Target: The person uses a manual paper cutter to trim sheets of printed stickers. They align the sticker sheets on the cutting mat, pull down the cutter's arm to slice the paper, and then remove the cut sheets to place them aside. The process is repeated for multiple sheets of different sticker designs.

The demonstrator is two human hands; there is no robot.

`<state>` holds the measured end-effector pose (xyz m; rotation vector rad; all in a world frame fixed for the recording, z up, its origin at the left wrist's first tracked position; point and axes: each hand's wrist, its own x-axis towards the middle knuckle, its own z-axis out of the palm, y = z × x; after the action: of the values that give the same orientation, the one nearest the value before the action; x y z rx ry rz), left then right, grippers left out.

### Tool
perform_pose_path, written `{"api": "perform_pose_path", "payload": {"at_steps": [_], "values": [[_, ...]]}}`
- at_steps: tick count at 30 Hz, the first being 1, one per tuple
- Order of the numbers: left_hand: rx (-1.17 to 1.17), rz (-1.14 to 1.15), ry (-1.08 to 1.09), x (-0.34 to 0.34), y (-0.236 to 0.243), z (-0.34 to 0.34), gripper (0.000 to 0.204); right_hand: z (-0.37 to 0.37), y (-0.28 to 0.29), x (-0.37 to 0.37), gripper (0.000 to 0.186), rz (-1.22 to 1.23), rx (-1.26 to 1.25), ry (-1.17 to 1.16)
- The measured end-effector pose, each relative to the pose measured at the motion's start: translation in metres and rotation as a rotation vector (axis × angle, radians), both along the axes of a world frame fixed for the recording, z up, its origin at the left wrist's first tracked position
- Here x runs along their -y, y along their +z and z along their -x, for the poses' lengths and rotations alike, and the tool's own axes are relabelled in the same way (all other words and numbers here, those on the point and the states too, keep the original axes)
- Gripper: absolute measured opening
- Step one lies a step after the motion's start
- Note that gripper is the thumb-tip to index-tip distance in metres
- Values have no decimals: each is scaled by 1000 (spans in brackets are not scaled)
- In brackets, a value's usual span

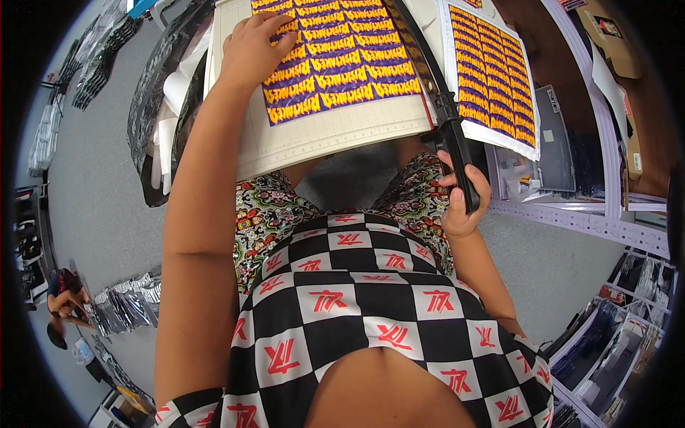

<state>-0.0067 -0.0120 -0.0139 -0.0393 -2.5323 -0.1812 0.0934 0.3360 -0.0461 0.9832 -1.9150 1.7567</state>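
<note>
A purple sheet printed with rows of yellow-orange lettering point(342, 64) lies on the pale bed of a paper cutter point(314, 146). My left hand point(258, 46) rests flat on the sheet's left edge, fingers spread. Along the cutter's right side runs a long black blade arm point(421, 50), lowered close to the bed. Its black handle point(460, 167) is gripped in my right hand point(465, 200), fingers wrapped round it. To the right of the blade lies a stack of similar printed sheets point(492, 75) with white margins.
Black and clear plastic bags point(160, 107) crowd the cutter's left side. A purple metal frame point(571, 217) and a brown cardboard box point(614, 43) stand at the right. Shelves with packets point(614, 342) are at lower right. Far left, a person point(68, 296) bends beside silver packets point(128, 307).
</note>
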Motion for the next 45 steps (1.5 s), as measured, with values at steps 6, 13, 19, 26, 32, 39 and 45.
{"api": "perform_pose_path", "payload": {"at_steps": [6, 13, 19, 26, 32, 39, 45], "values": [[32, -10, 9, -2, 1, 3, 32, -3, 3, 0, 33, 11, 61, -3], [-59, 102, 19, -30, 17, 10, 39, -7, 62, -18, 46, -499, -48, -252], [163, 117, -97, -128, 22, 11, 49, 37, 127, 5, 49, -610, -154, -370], [165, 86, -91, -133, -2, 16, 50, 51, 113, 43, 46, -962, -193, -399], [167, 32, -72, -133, -2, 12, 50, 60, 128, 46, 55, -962, -204, -460], [166, 25, -93, -139, 2, 13, 50, 62, 94, 41, 61, -1152, -192, -449], [159, 44, -70, -133, -2, 10, 51, 56, 127, 52, 62, -936, -310, -425]]}}
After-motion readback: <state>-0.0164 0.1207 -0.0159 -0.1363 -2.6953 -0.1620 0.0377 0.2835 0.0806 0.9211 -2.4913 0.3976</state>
